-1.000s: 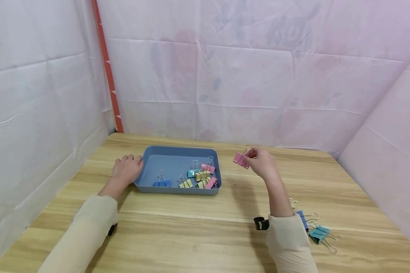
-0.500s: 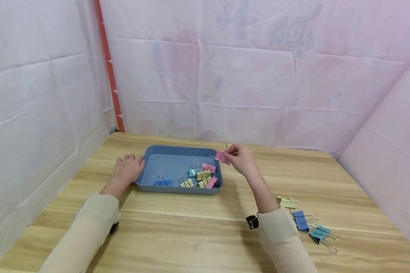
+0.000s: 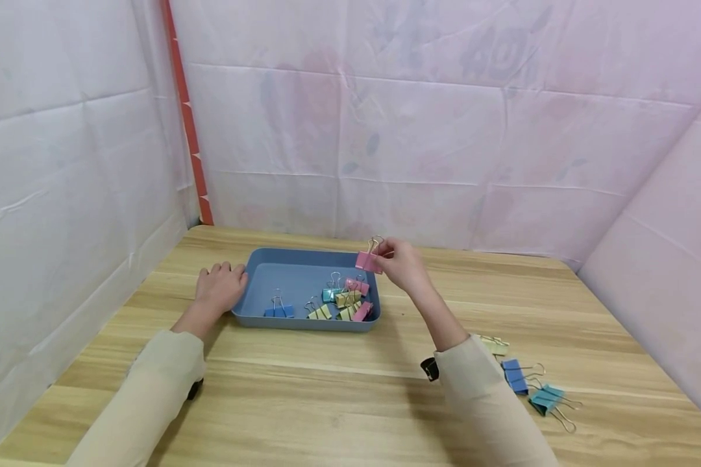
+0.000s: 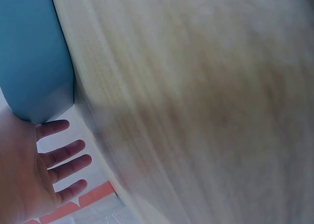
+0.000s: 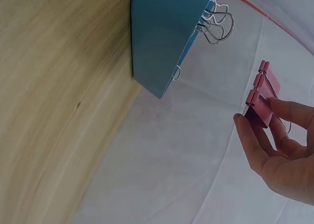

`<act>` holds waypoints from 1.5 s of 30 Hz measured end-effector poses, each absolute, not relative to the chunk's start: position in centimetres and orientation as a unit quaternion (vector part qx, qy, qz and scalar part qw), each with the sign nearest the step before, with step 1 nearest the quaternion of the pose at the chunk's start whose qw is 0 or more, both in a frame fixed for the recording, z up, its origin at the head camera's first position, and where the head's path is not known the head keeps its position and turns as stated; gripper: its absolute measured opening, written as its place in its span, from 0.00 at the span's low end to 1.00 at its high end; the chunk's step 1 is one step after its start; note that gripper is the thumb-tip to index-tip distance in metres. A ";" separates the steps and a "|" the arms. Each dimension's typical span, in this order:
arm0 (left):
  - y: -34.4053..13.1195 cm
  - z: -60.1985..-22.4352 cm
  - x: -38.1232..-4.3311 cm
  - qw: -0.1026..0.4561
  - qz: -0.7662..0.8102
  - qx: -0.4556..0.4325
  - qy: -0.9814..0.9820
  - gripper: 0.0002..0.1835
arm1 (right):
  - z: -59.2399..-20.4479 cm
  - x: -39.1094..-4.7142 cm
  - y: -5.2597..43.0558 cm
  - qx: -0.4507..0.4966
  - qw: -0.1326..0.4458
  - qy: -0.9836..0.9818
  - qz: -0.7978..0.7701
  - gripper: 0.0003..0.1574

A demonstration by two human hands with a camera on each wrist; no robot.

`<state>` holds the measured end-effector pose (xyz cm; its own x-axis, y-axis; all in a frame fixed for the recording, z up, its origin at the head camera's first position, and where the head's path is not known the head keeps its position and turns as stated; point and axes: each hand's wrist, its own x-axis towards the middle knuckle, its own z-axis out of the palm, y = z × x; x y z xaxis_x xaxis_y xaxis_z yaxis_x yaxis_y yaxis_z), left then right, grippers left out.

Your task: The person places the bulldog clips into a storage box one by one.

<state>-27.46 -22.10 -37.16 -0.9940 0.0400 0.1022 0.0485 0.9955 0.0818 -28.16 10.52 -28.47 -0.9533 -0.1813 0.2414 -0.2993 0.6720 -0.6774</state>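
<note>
A pink binder clip (image 3: 368, 261) is pinched between the thumb and fingers of my right hand (image 3: 404, 264), held up over the right end of a blue tray (image 3: 304, 324). In the right wrist view the same pink binder clip (image 5: 262, 94) shows clear of the tray wall (image 5: 162, 37). My left hand (image 3: 221, 288) rests against the tray's left end. Its fingers look extended in the left wrist view, where the left hand (image 4: 29, 170) touches the tray's corner (image 4: 44, 96). Inside the tray lie a blue binder clip (image 3: 279, 312), a yellow one (image 3: 320, 313) and several more in teal, yellow and pink.
On the wooden table (image 3: 327, 402) to the right lie a yellow binder clip (image 3: 493, 346), a blue binder clip (image 3: 515, 377) and a teal binder clip (image 3: 546, 399). Pale sheeting (image 3: 420, 130) hangs behind the table and at both sides.
My right hand has moved left with the pink binder clip, from beside the tray to above its right end. The left hand has stayed at the tray.
</note>
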 end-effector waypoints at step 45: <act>-22.2 -37.1 -27.4 0.049 -0.041 -0.022 -0.998 0.23 | -29.7 -30.3 3.8 0.202 0.042 -0.910 0.359 0.02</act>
